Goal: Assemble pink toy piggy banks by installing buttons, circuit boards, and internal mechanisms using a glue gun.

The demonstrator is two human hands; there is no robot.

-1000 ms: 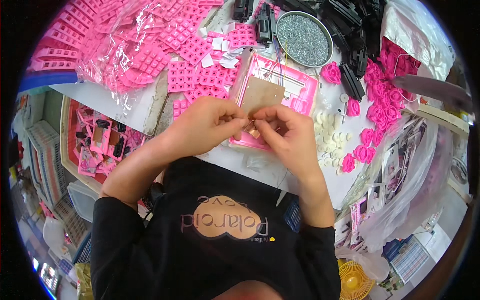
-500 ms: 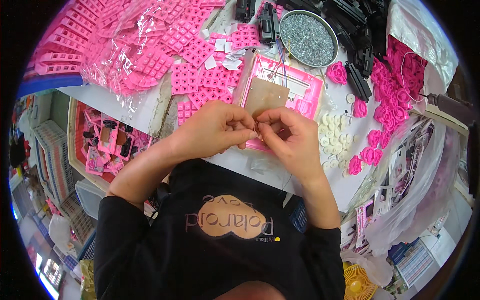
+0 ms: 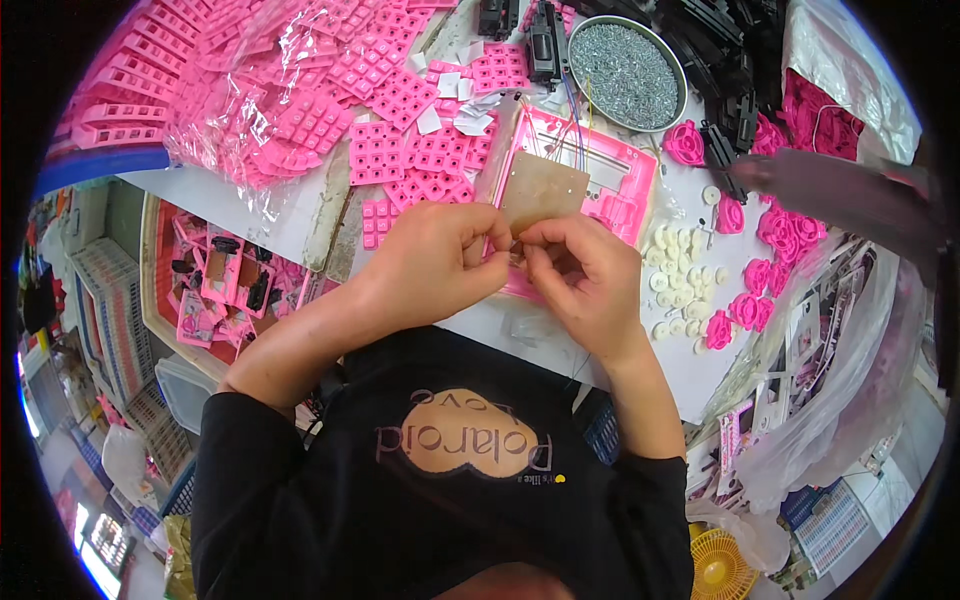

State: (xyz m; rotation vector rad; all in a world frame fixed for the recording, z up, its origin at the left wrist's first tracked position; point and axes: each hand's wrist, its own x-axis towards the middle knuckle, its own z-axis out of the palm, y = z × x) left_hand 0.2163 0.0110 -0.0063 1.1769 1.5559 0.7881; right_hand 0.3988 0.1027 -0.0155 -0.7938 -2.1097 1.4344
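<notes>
The left hand (image 3: 437, 262) and right hand (image 3: 590, 285) pinch a small part (image 3: 517, 251), mostly hidden, above the near edge of a pink housing (image 3: 630, 205). A brown board (image 3: 545, 193) lies on it, on the bench (image 3: 478, 324).

the pink housing (image 3: 628, 207) looks like smooth plastic with a light sheen; the brown board (image 3: 545, 188) is flat and matt. far left, pink keypads (image 3: 376, 152) of moulded plastic lie under a glossy, crinkled clear film (image 3: 235, 130). white scraps (image 3: 429, 122) look like matt paper. the round tray (image 3: 685, 98) has a shiny metal rim, its small pieces (image 3: 625, 72) glittering like metal. far right, a silvery-white bag (image 3: 845, 62) is creased and shiny. the black shirt (image 3: 330, 510) is soft, matt cloth.
</notes>
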